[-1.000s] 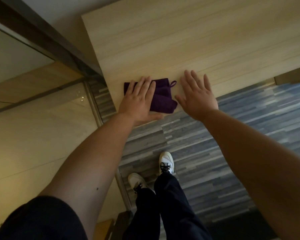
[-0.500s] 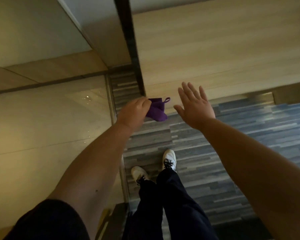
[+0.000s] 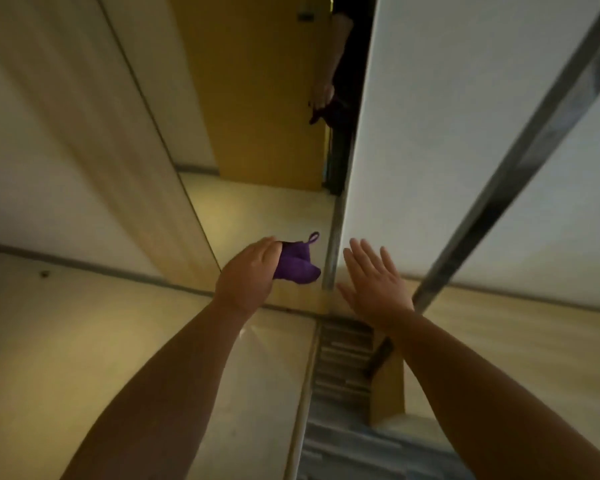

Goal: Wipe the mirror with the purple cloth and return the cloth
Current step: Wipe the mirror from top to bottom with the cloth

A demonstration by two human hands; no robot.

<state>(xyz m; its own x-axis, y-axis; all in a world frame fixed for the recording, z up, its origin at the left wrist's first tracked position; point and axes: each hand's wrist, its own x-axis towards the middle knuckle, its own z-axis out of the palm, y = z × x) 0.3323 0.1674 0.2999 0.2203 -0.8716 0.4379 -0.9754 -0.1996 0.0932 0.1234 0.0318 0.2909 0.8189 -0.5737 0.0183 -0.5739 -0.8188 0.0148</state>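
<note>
Purple cloth [image 3: 297, 266] bunched in left hand [image 3: 248, 271]; right hand [image 3: 373, 280] spread, empty. Loose bunching may smear mirror [image 3: 257, 98].

Single head-worn wide-angle view: the camera is looking forward and slightly down from the person's head, close along both outstretched forearms, facing the tall framed wall mirror [image 3: 264, 209] and grey striped floor [image 3: 340, 445] beneath.

Left hand [image 3: 246, 273] curled in a grip, right hand [image 3: 374, 282] flat, fingers spread.
</note>
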